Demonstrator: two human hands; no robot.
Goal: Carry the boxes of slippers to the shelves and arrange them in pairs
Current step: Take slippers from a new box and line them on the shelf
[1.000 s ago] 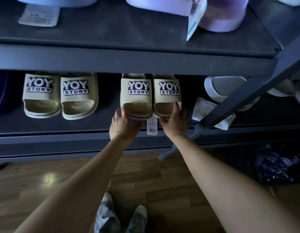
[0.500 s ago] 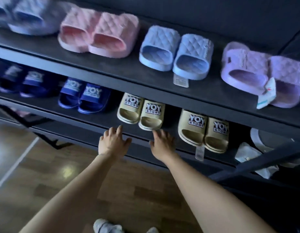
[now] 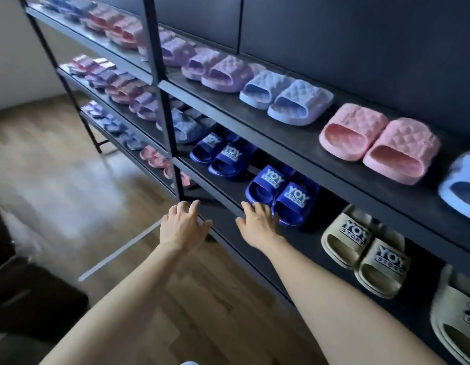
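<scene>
Dark metal shelves (image 3: 302,143) run from far left to near right, lined with slippers in pairs. On the lower shelf stand a dark blue pair (image 3: 284,193) marked YOY STORY, a second blue pair (image 3: 223,154) further back, and a beige pair (image 3: 365,254) to the right. My right hand (image 3: 257,225) hovers open at the shelf's front edge, fingertips just left of the nearer blue pair. My left hand (image 3: 183,225) is open too, beside the upright post (image 3: 165,114), holding nothing. No box is in view.
The upper shelf carries quilted pairs: pink (image 3: 378,143), light blue (image 3: 286,101), purple (image 3: 218,72). Another beige slipper (image 3: 457,320) sits at the right edge. Wooden floor (image 3: 57,167) lies left of the shelves. A dark blurred object (image 3: 23,299) stands at the lower left.
Both hands let go of the beige pair and moved left along the lower shelf's edge. The view swung left, bringing the blue pairs and the far shelving into sight.
</scene>
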